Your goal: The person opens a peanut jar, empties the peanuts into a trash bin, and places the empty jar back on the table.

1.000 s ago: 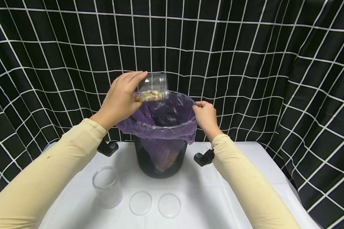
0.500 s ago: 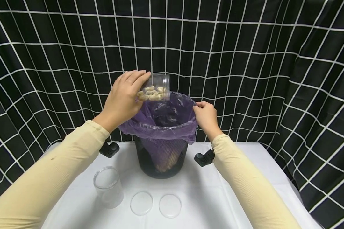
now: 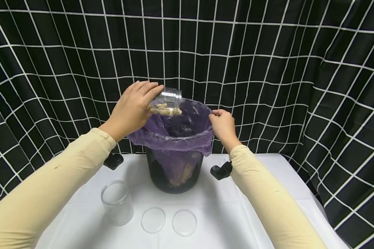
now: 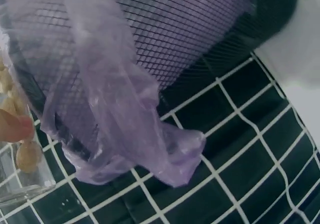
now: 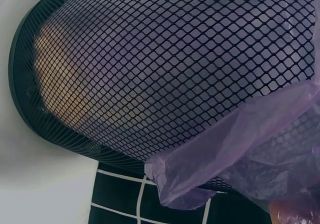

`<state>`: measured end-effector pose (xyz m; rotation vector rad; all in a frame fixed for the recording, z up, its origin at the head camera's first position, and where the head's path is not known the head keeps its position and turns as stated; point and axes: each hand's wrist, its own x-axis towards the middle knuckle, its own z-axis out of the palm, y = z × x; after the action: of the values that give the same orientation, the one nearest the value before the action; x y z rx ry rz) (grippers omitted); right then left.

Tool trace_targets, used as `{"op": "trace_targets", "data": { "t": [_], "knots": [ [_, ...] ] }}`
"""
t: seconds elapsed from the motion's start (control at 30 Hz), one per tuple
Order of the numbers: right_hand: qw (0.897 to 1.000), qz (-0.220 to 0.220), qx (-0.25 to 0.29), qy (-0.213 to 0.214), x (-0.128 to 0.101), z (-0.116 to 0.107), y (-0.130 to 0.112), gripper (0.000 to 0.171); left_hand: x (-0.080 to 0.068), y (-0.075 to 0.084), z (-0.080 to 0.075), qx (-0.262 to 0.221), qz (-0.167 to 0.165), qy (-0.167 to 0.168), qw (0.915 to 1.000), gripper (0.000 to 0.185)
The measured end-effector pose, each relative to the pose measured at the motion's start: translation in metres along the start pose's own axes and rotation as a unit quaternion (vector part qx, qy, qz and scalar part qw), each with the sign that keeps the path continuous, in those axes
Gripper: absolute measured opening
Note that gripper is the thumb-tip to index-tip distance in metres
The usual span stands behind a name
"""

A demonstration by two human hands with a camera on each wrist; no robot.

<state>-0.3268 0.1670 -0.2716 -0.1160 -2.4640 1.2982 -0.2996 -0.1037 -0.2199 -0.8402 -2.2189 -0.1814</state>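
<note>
My left hand (image 3: 132, 107) grips a clear plastic jar (image 3: 169, 97), tipped on its side with the mouth pointing right and slightly down over the bin. Peanuts in shells (image 3: 163, 110) lie along the jar's lower wall, some at its mouth. Below stands a black mesh bin (image 3: 174, 173) lined with a purple plastic bag (image 3: 174, 143) folded over the rim. With thumb and fingers my right hand (image 3: 222, 126) pinches the bag at the right side of the rim. Through the mesh in the right wrist view, tan contents (image 5: 60, 79) show blurred at the bin's bottom.
An uncapped clear jar (image 3: 116, 204) stands upright at the left front of the white-covered table (image 3: 237, 214). Two clear round lids, a left lid (image 3: 153, 220) and a right lid (image 3: 184, 223), lie flat beside it. A black curtain with white grid lines (image 3: 252, 69) hangs behind.
The jar in my left hand has dipped, its mouth now lower. Peanuts have slid toward the mouth, and fewer show inside than a second ago. My right hand holds its place.
</note>
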Motion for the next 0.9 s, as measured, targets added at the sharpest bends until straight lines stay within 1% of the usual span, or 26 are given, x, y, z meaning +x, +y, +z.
{"op": "trace_targets", "data": {
  "t": [0.07,0.1,0.23,0.3,0.43,0.47,0.53,0.63,0.7,0.73,0.83,0.9],
  "knots": [
    [1.0,-0.001,0.0,0.0,0.0005,0.0002,0.0006,0.039,-0.0011,0.0003,0.0003,-0.004,0.0,-0.012,0.9999,0.069],
    [1.0,-0.001,0.0,0.001,0.0009,0.0007,0.0009,0.039,-0.0016,0.0002,0.0001,-0.004,0.0,-0.012,0.9999,0.07],
    [1.0,-0.005,-0.002,0.0,0.0001,0.0015,-0.0004,0.039,-0.0018,-0.0024,-0.0014,0.003,-0.003,0.023,0.9997,0.07],
    [1.0,-0.005,-0.006,0.0,-0.0001,0.0013,-0.0007,0.039,-0.0019,-0.0038,-0.0012,0.008,0.003,0.03,0.9995,0.069],
    [1.0,-0.002,-0.006,0.004,0.0003,0.0,-0.0001,0.038,-0.0034,-0.0032,0.001,0.01,0.02,0.004,0.9998,0.066],
    [1.0,-0.002,-0.005,0.004,0.0007,0.0003,-0.0001,0.039,-0.004,-0.0033,0.001,0.011,0.025,0.002,0.9996,0.066],
    [1.0,-0.002,-0.002,0.002,0.0009,0.001,-0.0007,0.039,-0.0043,-0.0041,-0.0002,0.026,0.029,0.016,0.9991,0.065],
    [1.0,-0.005,-0.003,-0.001,0.0005,0.002,-0.0017,0.039,-0.0026,-0.0059,-0.0026,0.052,0.032,0.053,0.9967,0.063],
    [1.0,-0.004,-0.004,-0.002,0.0,0.0022,-0.0018,0.039,-0.0009,-0.0062,-0.0034,0.062,0.036,0.062,0.9955,0.062],
    [1.0,-0.004,-0.005,0.001,-0.0001,0.0021,-0.0014,0.039,-0.0004,-0.0059,-0.0029,0.059,0.036,0.059,0.9959,0.063],
    [1.0,-0.003,-0.004,0.006,-0.0002,0.0018,-0.0004,0.039,-0.0006,-0.0041,0.0,0.042,0.039,0.035,0.9977,0.062],
    [1.0,-0.003,-0.002,0.006,0.0002,0.0019,0.0001,0.039,-0.0019,-0.0034,0.0018,0.037,0.036,0.028,0.9983,0.063]
  ]
}}
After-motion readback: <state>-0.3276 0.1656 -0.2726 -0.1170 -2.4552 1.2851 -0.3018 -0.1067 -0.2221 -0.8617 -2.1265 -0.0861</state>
